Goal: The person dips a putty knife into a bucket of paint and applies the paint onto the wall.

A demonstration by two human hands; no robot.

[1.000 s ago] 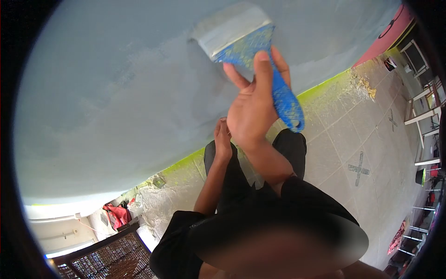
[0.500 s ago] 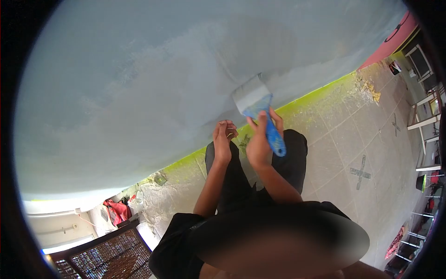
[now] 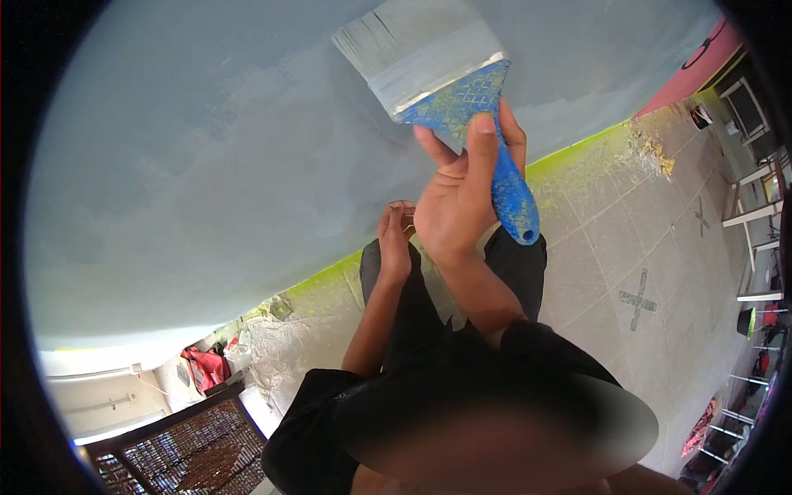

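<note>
A wide paintbrush [image 3: 462, 99] with a blue, paint-flecked handle and greyish-white bristles is in my right hand [image 3: 462, 194], thumb on the front and fingers behind the handle. Its bristles lie over the grey-painted wall [image 3: 206, 190]; whether they touch it I cannot tell. My left hand [image 3: 397, 227] is near the foot of the wall, above my left knee, its fingers curled; whether it holds anything is too small to make out.
A yellow-green strip [image 3: 577, 153] runs along the wall's foot beside the tiled floor [image 3: 594, 239]. Red bag [image 3: 206, 368] and woven panel [image 3: 186, 450] are at lower left. White-framed furniture [image 3: 752, 216] stands at right, with yellowish scraps [image 3: 660, 157] by the wall.
The brush first came down and away from the upper wall, then rose again with my right hand, now appearing larger and closer. My left hand has barely shifted.
</note>
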